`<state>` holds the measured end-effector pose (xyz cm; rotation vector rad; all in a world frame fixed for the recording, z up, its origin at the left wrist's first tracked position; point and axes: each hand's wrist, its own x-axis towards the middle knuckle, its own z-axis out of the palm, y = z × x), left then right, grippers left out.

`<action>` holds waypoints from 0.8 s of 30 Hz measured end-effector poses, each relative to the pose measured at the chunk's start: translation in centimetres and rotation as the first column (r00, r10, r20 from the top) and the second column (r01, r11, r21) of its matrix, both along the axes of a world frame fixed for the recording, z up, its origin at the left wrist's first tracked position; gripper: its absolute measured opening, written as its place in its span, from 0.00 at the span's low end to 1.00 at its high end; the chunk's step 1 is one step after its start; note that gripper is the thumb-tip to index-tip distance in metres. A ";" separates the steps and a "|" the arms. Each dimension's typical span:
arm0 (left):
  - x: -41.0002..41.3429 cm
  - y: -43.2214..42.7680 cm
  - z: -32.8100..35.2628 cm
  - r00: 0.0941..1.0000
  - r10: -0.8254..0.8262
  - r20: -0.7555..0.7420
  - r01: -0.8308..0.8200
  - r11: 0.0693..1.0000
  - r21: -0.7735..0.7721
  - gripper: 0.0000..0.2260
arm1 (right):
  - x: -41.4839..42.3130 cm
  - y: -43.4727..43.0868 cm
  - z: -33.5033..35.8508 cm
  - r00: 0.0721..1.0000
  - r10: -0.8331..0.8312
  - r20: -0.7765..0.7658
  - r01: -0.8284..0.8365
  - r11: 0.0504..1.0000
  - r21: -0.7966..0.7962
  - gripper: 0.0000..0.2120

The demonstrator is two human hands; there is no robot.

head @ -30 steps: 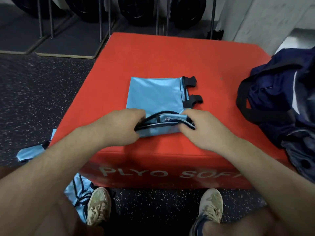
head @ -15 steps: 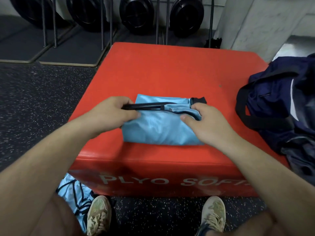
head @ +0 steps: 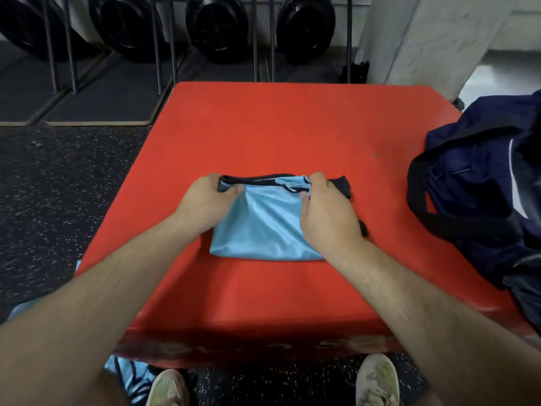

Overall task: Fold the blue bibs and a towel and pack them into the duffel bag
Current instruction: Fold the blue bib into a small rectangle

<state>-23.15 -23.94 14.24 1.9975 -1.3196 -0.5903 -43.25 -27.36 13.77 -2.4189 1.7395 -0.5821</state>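
two bare forearms come in from the lower corners of the frame, with no sleeves, watch or bands showing on either. fine hair shows along both. the left hand (head: 205, 202) and the right hand (head: 328, 218) carry no gloves and no rings that can be made out. at the bottom edge sit two pale, worn lace-up shoes: the left shoe (head: 168, 388) and the right shoe (head: 377, 382), both scuffed and greyish-tan.

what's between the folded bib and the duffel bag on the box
Only bare red box top separates the folded bib from the duffel bag, per the head view.
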 end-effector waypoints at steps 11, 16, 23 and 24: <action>0.3 -1.6 -1.7 0.991 0.066 0.116 -0.064 0.998 -0.022 0.12 | 0.0 -0.9 1.0 0.964 -0.080 -0.254 0.063 0.995 -0.075 0.23; 0.3 -1.3 -1.4 0.989 0.053 0.137 -0.053 0.999 -0.002 0.12 | -0.9 -1.2 0.4 0.921 -0.142 -0.363 0.162 0.986 0.025 0.22; -4.2 1.2 -0.5 0.717 0.000 0.698 0.201 0.957 -0.207 0.13 | -0.1 -0.6 0.4 0.931 -0.106 -0.348 0.002 0.959 -0.285 0.24; -5.0 1.4 -0.7 0.739 -0.095 0.667 0.286 0.941 -0.183 0.15 | 0.4 0.1 0.3 0.955 -0.037 -0.293 -0.053 0.954 -0.295 0.23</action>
